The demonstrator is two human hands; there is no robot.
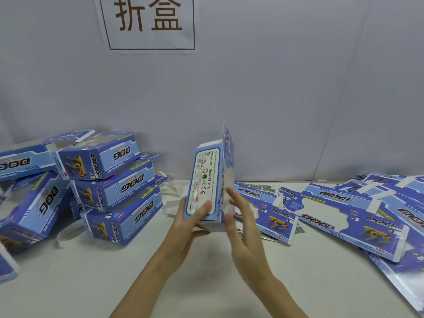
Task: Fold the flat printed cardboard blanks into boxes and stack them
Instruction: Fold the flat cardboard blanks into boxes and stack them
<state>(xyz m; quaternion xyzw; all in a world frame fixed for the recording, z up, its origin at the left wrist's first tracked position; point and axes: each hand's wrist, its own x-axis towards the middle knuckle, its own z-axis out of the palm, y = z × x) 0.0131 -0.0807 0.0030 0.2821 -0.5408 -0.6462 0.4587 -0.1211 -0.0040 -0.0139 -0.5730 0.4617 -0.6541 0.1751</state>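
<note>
A blue printed box [207, 177] stands on end above the middle of the table, its white label panel facing me and a flap sticking up at its top. My left hand [190, 222] grips its lower end, thumb across the label and fingers round the left side. My right hand [238, 216] is beside the box's right face with fingers straight, touching or nearly touching it. Folded boxes [110, 180] lie stacked at the left. Flat blanks [339, 212] are spread over the right of the table.
The white table [160, 271] runs to a pale wall [252, 88] with a paper sign [149, 21]. More folded boxes [32, 210] lie tumbled at the far left. White paper scraps [172, 198] lie behind the held box.
</note>
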